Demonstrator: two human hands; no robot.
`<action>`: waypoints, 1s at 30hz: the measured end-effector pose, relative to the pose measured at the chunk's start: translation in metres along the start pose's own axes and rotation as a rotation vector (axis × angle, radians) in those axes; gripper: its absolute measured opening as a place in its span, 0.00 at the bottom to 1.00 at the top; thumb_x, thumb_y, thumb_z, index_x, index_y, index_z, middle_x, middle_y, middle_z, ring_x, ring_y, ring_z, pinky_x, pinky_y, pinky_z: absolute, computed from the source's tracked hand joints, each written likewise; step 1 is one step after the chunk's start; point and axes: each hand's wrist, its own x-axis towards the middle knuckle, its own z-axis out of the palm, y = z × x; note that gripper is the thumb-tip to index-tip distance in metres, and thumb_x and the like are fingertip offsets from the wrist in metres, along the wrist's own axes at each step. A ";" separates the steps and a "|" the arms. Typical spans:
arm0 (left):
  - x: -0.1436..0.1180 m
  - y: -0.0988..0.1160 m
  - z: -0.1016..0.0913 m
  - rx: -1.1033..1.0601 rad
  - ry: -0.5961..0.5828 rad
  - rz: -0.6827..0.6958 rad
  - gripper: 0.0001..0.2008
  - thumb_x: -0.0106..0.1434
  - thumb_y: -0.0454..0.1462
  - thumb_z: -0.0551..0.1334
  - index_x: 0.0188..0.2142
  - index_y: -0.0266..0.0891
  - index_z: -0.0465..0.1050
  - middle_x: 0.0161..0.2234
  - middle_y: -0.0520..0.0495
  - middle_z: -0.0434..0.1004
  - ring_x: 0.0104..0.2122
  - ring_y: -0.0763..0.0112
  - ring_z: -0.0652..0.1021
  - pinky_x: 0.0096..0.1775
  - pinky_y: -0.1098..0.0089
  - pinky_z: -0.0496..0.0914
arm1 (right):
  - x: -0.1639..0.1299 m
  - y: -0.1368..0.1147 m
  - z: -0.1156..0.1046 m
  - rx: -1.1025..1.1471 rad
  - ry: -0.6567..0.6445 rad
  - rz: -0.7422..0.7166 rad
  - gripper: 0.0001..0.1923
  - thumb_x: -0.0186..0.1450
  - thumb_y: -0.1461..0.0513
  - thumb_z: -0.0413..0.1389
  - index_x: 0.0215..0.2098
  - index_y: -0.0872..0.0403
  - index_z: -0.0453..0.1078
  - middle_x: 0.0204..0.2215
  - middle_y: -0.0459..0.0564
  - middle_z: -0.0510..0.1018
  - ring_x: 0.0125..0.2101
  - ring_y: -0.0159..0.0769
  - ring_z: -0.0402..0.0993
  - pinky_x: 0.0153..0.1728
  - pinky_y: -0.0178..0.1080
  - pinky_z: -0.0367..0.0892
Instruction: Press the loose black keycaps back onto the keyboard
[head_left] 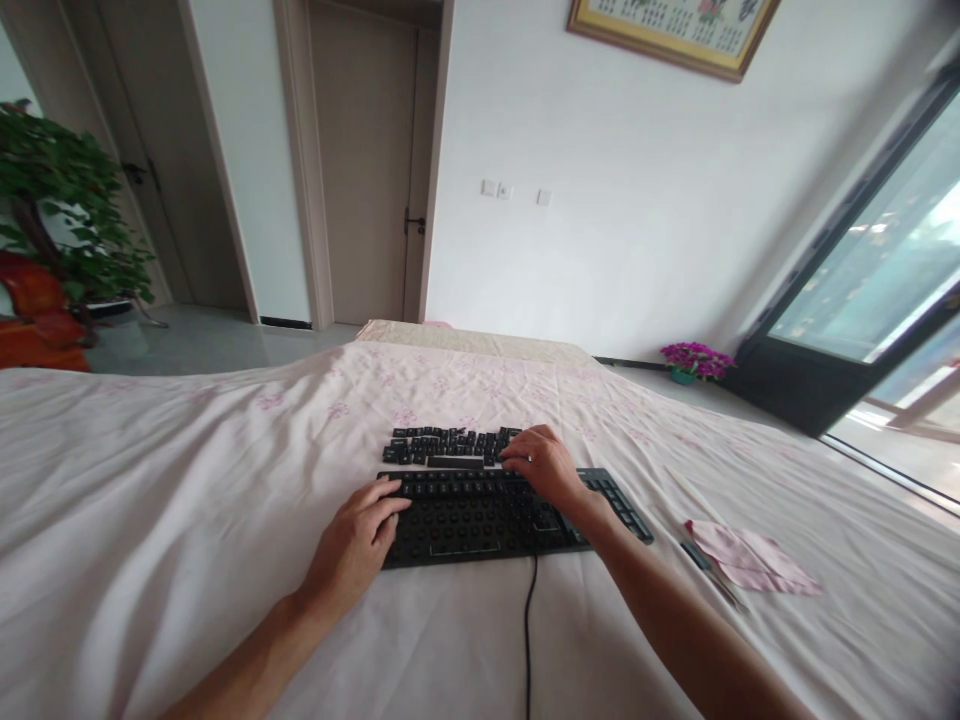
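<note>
Loose keycaps [442, 442] lie on the sheet [225, 500] just beyond the keyboard [450, 520]; its cable [528, 630] runs nearward. Right of it lies a hand tool [697, 557], then a cloth [754, 562].

hands [364, 525] reach over a keyboard [450, 516] beside loose keycaps [439, 442].

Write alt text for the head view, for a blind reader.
A person's left hand touches the left end of a partly stripped black keyboard, while the right hand reaches over it to loose keycaps beyond. A pink cloth and slim tool lie to the right on the floral sheet.
</note>
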 end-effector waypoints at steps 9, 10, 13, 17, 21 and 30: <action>0.000 0.002 -0.001 0.010 -0.005 -0.004 0.15 0.63 0.33 0.54 0.43 0.46 0.77 0.53 0.49 0.73 0.54 0.64 0.71 0.56 0.59 0.67 | -0.043 -0.005 0.000 -0.093 0.022 0.033 0.07 0.63 0.56 0.59 0.38 0.42 0.78 0.37 0.46 0.77 0.41 0.39 0.66 0.43 0.41 0.61; 0.000 0.002 0.000 0.007 -0.004 -0.004 0.15 0.63 0.33 0.54 0.43 0.46 0.77 0.53 0.49 0.73 0.54 0.64 0.71 0.56 0.59 0.67 | -0.043 -0.005 0.001 -0.104 0.019 0.033 0.07 0.63 0.56 0.59 0.38 0.42 0.78 0.37 0.46 0.77 0.41 0.39 0.66 0.43 0.41 0.61; 0.000 0.001 0.001 0.003 -0.005 0.001 0.15 0.63 0.33 0.54 0.42 0.46 0.77 0.53 0.49 0.73 0.54 0.64 0.72 0.56 0.59 0.67 | -0.041 -0.009 0.004 -0.135 0.005 0.025 0.07 0.63 0.55 0.58 0.38 0.42 0.78 0.36 0.46 0.77 0.40 0.39 0.66 0.41 0.42 0.60; 0.000 0.000 0.001 0.007 -0.008 0.003 0.15 0.63 0.33 0.54 0.43 0.46 0.77 0.53 0.48 0.73 0.54 0.63 0.72 0.56 0.59 0.67 | -0.040 -0.013 0.002 -0.160 -0.008 0.002 0.07 0.64 0.56 0.58 0.38 0.43 0.78 0.36 0.47 0.77 0.40 0.40 0.65 0.41 0.42 0.59; 0.000 0.000 0.000 0.001 -0.009 -0.001 0.15 0.63 0.33 0.54 0.43 0.46 0.77 0.53 0.49 0.72 0.54 0.63 0.71 0.57 0.59 0.67 | -0.040 -0.016 -0.002 -0.181 -0.033 -0.020 0.06 0.64 0.56 0.58 0.37 0.43 0.78 0.36 0.47 0.77 0.41 0.41 0.65 0.42 0.43 0.58; 0.000 0.002 -0.001 0.019 -0.022 0.001 0.15 0.64 0.34 0.53 0.43 0.45 0.76 0.53 0.48 0.72 0.54 0.64 0.71 0.56 0.59 0.67 | -0.041 -0.015 -0.001 -0.161 -0.012 0.010 0.07 0.64 0.56 0.58 0.38 0.44 0.78 0.36 0.46 0.77 0.40 0.39 0.65 0.41 0.41 0.59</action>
